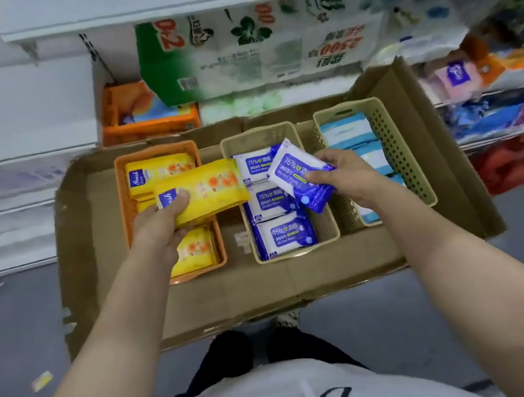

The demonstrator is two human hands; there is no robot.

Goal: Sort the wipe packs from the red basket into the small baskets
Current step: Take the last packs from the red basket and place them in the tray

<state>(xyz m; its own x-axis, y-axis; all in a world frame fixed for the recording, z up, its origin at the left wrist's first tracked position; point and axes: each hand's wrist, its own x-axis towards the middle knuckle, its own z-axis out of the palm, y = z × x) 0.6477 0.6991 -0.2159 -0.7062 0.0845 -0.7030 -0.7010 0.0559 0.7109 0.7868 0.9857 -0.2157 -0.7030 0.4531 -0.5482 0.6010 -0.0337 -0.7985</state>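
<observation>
My left hand (166,216) grips a yellow wipe pack (207,190) above the orange basket (155,152), which holds more yellow packs. My right hand (340,175) grips a blue-and-white alcohol wipe pack (297,171) over the middle beige basket (297,251); three like packs lie in that basket. The right beige basket (397,148) holds light-blue striped packs (346,130). No red basket shows in this view.
The three baskets stand in a flattened cardboard box (268,287) on the floor. Behind it are white shelves with an orange crate (143,117) and large tissue packs (262,45). Shelves with packaged goods (500,117) stand to the right. My feet are just below the box.
</observation>
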